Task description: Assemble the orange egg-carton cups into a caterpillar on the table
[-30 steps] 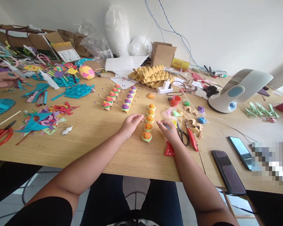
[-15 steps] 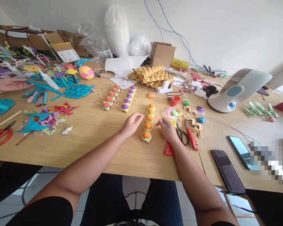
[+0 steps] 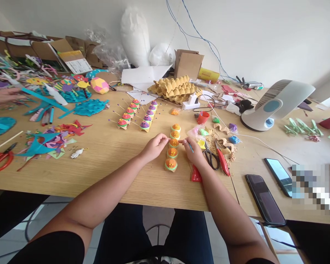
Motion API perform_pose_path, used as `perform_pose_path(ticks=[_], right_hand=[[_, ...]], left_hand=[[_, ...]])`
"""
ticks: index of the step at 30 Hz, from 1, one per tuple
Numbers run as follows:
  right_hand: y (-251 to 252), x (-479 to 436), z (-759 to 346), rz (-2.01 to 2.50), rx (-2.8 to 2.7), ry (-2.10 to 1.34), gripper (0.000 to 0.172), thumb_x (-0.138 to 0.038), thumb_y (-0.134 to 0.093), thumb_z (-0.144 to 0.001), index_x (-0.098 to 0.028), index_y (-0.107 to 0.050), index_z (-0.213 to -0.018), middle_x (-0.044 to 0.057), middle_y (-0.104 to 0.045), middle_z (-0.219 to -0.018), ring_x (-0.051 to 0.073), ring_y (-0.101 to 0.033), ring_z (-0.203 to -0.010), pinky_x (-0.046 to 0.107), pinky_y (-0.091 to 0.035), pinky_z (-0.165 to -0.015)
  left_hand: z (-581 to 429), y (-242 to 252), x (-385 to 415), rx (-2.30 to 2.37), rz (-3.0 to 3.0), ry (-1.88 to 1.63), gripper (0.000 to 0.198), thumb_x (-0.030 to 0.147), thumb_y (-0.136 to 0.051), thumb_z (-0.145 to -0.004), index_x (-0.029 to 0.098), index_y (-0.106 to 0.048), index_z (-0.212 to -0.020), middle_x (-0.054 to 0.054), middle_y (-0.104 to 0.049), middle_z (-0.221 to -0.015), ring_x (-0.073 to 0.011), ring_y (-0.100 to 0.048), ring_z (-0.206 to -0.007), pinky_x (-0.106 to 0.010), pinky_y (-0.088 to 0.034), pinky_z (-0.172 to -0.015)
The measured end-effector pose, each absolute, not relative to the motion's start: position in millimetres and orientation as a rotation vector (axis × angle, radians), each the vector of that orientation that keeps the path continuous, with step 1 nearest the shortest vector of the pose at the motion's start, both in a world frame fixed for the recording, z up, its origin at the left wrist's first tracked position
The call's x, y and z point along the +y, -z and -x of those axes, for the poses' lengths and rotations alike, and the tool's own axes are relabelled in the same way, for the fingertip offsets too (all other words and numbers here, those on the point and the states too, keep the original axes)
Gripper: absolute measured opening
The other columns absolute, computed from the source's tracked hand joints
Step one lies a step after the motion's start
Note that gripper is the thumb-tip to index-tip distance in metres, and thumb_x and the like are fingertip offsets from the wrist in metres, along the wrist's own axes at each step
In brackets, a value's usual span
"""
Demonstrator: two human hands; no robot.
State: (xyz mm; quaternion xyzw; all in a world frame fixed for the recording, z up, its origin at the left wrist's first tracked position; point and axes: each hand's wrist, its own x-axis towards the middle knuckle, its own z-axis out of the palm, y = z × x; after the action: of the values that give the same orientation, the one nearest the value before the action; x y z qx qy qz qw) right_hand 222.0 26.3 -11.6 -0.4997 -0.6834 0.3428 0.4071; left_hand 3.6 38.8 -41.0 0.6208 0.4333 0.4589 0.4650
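A strip of egg-carton cups [image 3: 172, 153], topped with orange domes with small yellow details and edged in pale green, stands on the table between my hands. My left hand [image 3: 154, 147] is closed in a pinch, its fingertips at the left side of the middle cup; anything tiny between them is hidden. From the right, my right hand [image 3: 194, 151] reaches the same cup with its index fingertip. A thin blue stick [image 3: 191, 147] is held in its curled fingers. Further back stand a red-topped cup strip [image 3: 128, 113] and a purple-topped one [image 3: 149, 117], both with dark-tipped pins sticking out.
Right of my hand lie black scissors [image 3: 212, 157], a red-handled cutter [image 3: 222, 161] and a red packet [image 3: 195, 173]. Coloured paper scraps [image 3: 48, 141] cover the left. A co-worker's hand [image 3: 5, 97] holds a blue strip. A white fan [image 3: 275, 106] and phones [image 3: 265, 200] are rightward.
My right hand has come left until its fingertip meets the cup strip. The strip sits slightly nearer to me. At the far left, the co-worker's hand has raised a blue strip.
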Motion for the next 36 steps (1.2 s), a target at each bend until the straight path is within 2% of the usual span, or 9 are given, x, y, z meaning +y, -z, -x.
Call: perform_pose_path(ticks=[6,9,12,15,18,21,25,31,36], right_hand=[[8.4,24.0,-221.9,1.338,-1.775,-0.816,0.034,-0.049,-0.051,-0.094,-0.019,-0.066,-0.086,0.006,-0.072,-0.088,0.019,-0.059,-0.077,0.032,-0.043,-0.073],[4.9,23.0,-221.5,1.399,-1.770,-0.803,0.033,-0.051,-0.061,-0.088,-0.019,-0.064,-0.082,0.001,-0.061,-0.067,0.015,-0.048,-0.061,0.030,-0.037,-0.061],[3.4,23.9,-221.9,1.436,-1.723,-0.801,0.033,-0.052,-0.069,-0.082,-0.020,-0.065,-0.079,-0.003,-0.049,-0.057,0.013,-0.040,-0.055,0.029,-0.032,-0.057],[5.3,27.0,-223.0,1.410,-1.653,-0.818,0.031,-0.049,-0.073,-0.077,-0.019,-0.066,-0.076,-0.003,-0.052,-0.057,0.013,-0.040,-0.054,0.029,-0.033,-0.056],[6.5,28.7,-224.1,1.358,-1.613,-0.861,0.026,-0.044,-0.073,-0.076,-0.018,-0.069,-0.076,0.001,-0.063,-0.066,0.014,-0.047,-0.057,0.029,-0.037,-0.058],[3.3,26.6,-224.6,1.327,-1.646,-0.895,0.023,-0.040,-0.068,-0.081,-0.017,-0.071,-0.080,0.005,-0.072,-0.074,0.015,-0.054,-0.062,0.029,-0.042,-0.062],[-2.0,22.7,-224.2,1.339,-1.714,-0.864,0.024,-0.038,-0.061,-0.087,-0.017,-0.072,-0.083,0.007,-0.076,-0.079,0.017,-0.058,-0.065,0.030,-0.044,-0.065],[0.9,24.1,-223.9,1.341,-1.765,-0.807,0.033,-0.042,-0.050,-0.094,-0.018,-0.070,-0.084,0.005,-0.070,-0.069,0.018,-0.060,-0.066,0.030,-0.044,-0.067],[0.8,23.6,-224.5,1.381,-1.770,-0.786,0.043,-0.049,-0.046,-0.096,-0.020,-0.059,-0.067,0.001,-0.055,-0.059,0.016,-0.051,-0.059,0.029,-0.038,-0.062]], left_hand=[[-2.2,23.9,25.2,1.177,-1.663,-1.067,0.027,0.049,-0.059,-0.093,0.021,-0.059,-0.093,-0.004,-0.073,-0.095,-0.0184,-0.068,-0.091,-0.029,-0.053,-0.085],[-1.9,16.2,19.2,1.229,-1.754,-1.031,0.026,0.047,-0.054,-0.096,0.022,-0.058,-0.094,-0.003,-0.072,-0.095,-0.0174,-0.068,-0.086,-0.028,-0.052,-0.080],[-1.7,14.0,18.1,1.270,-1.799,-1.053,0.025,0.045,-0.057,-0.094,0.021,-0.061,-0.094,-0.002,-0.072,-0.093,-0.0162,-0.067,-0.082,-0.026,-0.051,-0.075],[-1.3,15.1,21.4,1.268,-1.761,-1.107,0.023,0.043,-0.062,-0.091,0.020,-0.065,-0.092,-0.002,-0.071,-0.091,-0.0159,-0.066,-0.081,-0.026,-0.051,-0.075],[-0.7,16.8,25.7,1.235,-1.668,-1.134,0.023,0.041,-0.066,-0.086,0.018,-0.067,-0.090,-0.004,-0.072,-0.091,-0.0170,-0.067,-0.084,-0.027,-0.052,-0.077],[-0.5,17.9,27.9,1.209,-1.607,-1.126,0.024,0.040,-0.069,-0.083,0.017,-0.067,-0.090,-0.004,-0.073,-0.090,-0.0170,-0.067,-0.083,-0.027,-0.052,-0.077],[-0.5,18.9,27.6,1.197,-1.621,-1.109,0.024,0.039,-0.068,-0.083,0.017,-0.068,-0.090,-0.004,-0.073,-0.088,-0.0162,-0.067,-0.080,-0.027,-0.052,-0.076],[0.1,20.0,26.4,1.184,-1.636,-1.069,0.025,0.039,-0.064,-0.086,0.017,-0.069,-0.095,-0.006,-0.075,-0.093,-0.0184,-0.070,-0.086,-0.028,-0.053,-0.078],[1.1,18.3,25.3,1.213,-1.680,-0.990,0.027,0.041,-0.059,-0.091,0.018,-0.070,-0.100,-0.005,-0.076,-0.092,-0.0197,-0.071,-0.089,-0.029,-0.053,-0.082]])
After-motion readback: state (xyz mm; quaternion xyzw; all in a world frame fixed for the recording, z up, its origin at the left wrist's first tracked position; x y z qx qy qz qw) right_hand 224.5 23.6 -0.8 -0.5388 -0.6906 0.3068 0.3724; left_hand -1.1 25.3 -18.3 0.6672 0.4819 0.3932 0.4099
